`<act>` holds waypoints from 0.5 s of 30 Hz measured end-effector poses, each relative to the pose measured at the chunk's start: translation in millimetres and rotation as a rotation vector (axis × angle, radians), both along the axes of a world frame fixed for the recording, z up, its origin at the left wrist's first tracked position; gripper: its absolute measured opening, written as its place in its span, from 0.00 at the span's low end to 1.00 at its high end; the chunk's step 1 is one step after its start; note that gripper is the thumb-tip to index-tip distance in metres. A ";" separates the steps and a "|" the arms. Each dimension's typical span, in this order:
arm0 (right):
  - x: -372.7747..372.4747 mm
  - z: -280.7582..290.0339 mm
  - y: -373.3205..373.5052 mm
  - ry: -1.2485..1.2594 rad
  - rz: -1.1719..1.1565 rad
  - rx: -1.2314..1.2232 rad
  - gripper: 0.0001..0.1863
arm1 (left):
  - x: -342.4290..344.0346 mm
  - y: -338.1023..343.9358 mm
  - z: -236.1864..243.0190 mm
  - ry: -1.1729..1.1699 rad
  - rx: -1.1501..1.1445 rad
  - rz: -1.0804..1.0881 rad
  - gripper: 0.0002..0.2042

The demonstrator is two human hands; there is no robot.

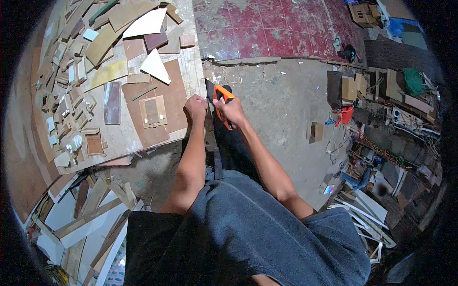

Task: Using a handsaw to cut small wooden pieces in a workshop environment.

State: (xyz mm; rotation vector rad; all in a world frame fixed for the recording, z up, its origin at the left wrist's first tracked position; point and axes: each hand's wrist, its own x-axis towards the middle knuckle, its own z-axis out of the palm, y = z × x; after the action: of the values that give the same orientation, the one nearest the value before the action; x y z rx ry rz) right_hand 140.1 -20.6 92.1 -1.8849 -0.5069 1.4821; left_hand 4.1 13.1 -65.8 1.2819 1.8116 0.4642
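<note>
My right hand (229,111) is wrapped round the orange and black handle of a handsaw (222,90), just off the right edge of the wooden workbench (193,59). The dark blade points away from me along that edge, mostly hidden beside the handle. At the bench edge, left of the saw, my left hand (196,107) is closed, its fingertips close to the saw; whatever it grips is too small to tell. Beside my left hand lies a brown plywood sheet (175,86), bearing a small framed wooden panel (153,110).
Wood offcuts (71,102) crowd the bench's left side, with white pointed pieces (155,66) farther back. Boards (90,224) lean in a pile at lower left. Concrete floor (281,105) lies to the right, with red tiles (281,33) beyond. Cables and scrap (377,152) clutter the far right.
</note>
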 end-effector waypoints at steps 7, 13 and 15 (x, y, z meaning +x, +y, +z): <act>0.1 -26.1 6.8 -0.241 0.105 0.109 0.18 | 8.4 -1.5 9.6 -0.021 0.021 -0.028 0.06; 15.3 -36.5 -4.9 -0.198 0.056 0.069 0.18 | 20.6 -5.7 42.0 -0.141 -0.089 0.041 0.05; 13.9 -32.1 -4.1 -0.213 0.073 0.050 0.17 | 22.5 -4.7 44.4 -0.076 -0.037 0.004 0.05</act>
State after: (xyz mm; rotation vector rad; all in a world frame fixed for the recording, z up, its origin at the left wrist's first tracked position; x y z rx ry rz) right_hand 154.0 -24.7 60.0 -2.0143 -0.7113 1.3080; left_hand 26.6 8.4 -21.4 1.2197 1.7516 0.4726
